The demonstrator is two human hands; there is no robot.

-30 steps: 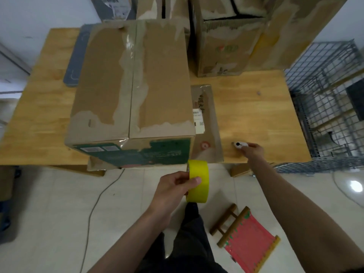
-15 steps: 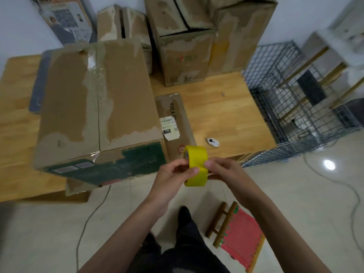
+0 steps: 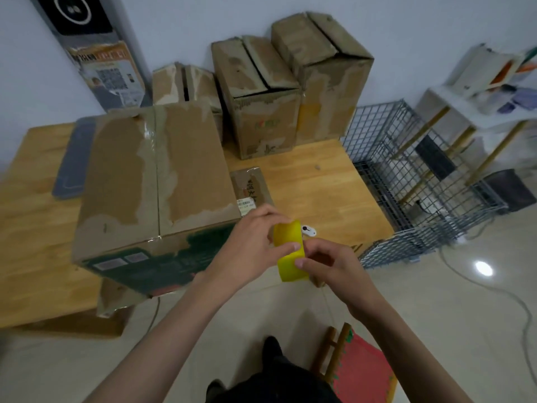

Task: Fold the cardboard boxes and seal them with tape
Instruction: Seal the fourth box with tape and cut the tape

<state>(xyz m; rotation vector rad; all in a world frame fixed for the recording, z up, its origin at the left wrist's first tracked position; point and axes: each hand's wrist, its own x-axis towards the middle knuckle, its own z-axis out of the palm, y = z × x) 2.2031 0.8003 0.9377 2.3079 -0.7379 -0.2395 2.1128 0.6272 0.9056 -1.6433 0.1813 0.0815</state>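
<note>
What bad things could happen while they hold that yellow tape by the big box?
The big brown cardboard box juts past the wooden table edge, so a push while taping might tip it off. Both the left hand and right hand pick at the yellow tape roll; it could slip and drop to the floor.

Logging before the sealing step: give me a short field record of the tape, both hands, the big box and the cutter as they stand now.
tape: yellow tape roll, held off the table's near edge
left hand: left hand grips the roll, thumb across its face
right hand: right hand pinches the roll's lower right edge
big box: large cardboard box on the wooden table, top flaps closed, no yellow tape on the seam
cutter: small white cutter lies on the table, untouched
</note>
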